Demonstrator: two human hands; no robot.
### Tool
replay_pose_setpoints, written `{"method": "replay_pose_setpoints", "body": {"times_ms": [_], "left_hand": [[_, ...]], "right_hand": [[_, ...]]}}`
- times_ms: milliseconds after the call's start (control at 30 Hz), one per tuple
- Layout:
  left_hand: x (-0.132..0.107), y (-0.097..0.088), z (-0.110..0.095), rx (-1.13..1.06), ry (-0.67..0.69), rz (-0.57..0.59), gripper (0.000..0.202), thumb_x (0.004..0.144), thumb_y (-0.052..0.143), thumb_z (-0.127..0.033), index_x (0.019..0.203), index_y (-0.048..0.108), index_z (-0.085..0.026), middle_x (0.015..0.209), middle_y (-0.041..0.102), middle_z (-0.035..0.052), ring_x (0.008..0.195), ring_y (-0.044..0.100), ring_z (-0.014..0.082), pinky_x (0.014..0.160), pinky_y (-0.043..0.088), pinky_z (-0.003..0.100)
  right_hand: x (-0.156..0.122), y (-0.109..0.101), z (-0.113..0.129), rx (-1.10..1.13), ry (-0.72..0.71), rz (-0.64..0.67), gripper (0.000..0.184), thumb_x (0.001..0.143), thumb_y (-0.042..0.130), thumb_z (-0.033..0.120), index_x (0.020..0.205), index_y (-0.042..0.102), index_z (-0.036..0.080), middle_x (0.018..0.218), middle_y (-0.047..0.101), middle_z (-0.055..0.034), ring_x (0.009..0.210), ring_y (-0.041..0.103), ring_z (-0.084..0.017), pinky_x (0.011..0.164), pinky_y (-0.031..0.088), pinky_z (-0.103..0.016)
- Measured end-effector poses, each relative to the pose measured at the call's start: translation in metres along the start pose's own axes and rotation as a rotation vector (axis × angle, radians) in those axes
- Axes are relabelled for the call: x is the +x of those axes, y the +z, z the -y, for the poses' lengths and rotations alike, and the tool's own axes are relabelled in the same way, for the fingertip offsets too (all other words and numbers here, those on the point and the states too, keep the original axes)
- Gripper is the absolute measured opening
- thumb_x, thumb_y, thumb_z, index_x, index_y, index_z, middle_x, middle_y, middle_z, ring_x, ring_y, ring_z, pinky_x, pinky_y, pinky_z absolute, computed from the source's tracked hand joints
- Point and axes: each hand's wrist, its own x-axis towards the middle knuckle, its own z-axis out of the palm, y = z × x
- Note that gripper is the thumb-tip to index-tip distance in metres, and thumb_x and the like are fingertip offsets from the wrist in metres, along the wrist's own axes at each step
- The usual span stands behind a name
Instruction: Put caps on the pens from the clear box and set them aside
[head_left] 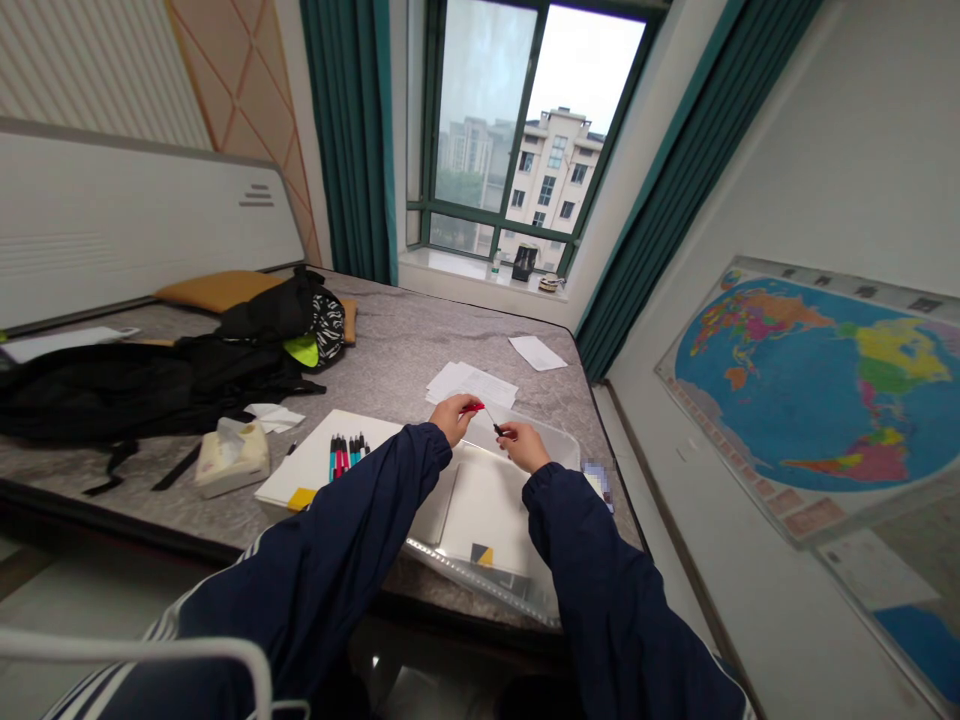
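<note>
My left hand (451, 418) is closed on a red pen barrel (472, 407), pinched at the fingertips. A small black pen part (498, 430) sits between the fingers of my right hand (525, 447). Something thin, perhaps a refill, spans the small gap between the two pieces. Both hands are over a clear plastic tray (564, 440) with white boxes (487, 500) in it. On a white box (315, 465) to the left lie several teal and red pens (347, 457), side by side, their ends black.
Paper sheets (472, 382) lie behind the tray, and a single sheet (538, 352) lies farther right. A tissue box (232, 458) and a black backpack (150, 380) are on the left. A wall with a map (817, 380) stands at the right.
</note>
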Motion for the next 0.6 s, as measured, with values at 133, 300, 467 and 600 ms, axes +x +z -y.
{"method": "replay_pose_setpoints", "body": {"times_ms": [133, 300, 467, 600], "left_hand": [[-0.001, -0.001, 0.000, 0.070, 0.029, 0.037, 0.025, 0.079, 0.053, -0.010, 0.099, 0.066, -0.016, 0.095, 0.067, 0.0072, 0.090, 0.062, 0.0176, 0.086, 0.050, 0.032], [-0.001, -0.001, 0.001, 0.222, 0.080, 0.097, 0.029, 0.081, 0.051, -0.009, 0.101, 0.069, -0.015, 0.094, 0.067, 0.0097, 0.091, 0.060, 0.0202, 0.087, 0.047, 0.033], [-0.001, 0.000, 0.004, 0.356, 0.053, 0.228, 0.030, 0.079, 0.053, -0.010, 0.099, 0.074, -0.020, 0.093, 0.067, 0.0103, 0.088, 0.060, 0.0221, 0.084, 0.046, 0.033], [-0.004, 0.004, 0.009, 0.325, -0.003, 0.322, 0.022, 0.071, 0.062, -0.012, 0.083, 0.076, -0.024, 0.083, 0.069, 0.0084, 0.081, 0.061, 0.0229, 0.080, 0.046, 0.033]], "right_hand": [[-0.001, -0.001, 0.000, -0.049, 0.000, -0.010, 0.028, 0.073, 0.063, 0.014, 0.098, 0.072, 0.020, 0.072, 0.069, -0.0028, 0.065, 0.064, -0.017, 0.073, 0.052, -0.031], [-0.002, -0.004, -0.003, -0.164, -0.037, -0.045, 0.029, 0.070, 0.064, 0.011, 0.095, 0.076, 0.021, 0.080, 0.072, -0.0056, 0.077, 0.066, -0.021, 0.083, 0.049, -0.035], [-0.003, -0.005, -0.010, -0.188, -0.069, -0.037, 0.029, 0.064, 0.065, 0.004, 0.081, 0.077, 0.025, 0.073, 0.072, -0.0037, 0.076, 0.066, -0.022, 0.083, 0.048, -0.033], [-0.006, -0.004, -0.005, -0.209, -0.145, 0.032, 0.028, 0.065, 0.065, 0.006, 0.082, 0.077, 0.025, 0.075, 0.072, -0.0037, 0.076, 0.065, -0.022, 0.083, 0.047, -0.034]]}}
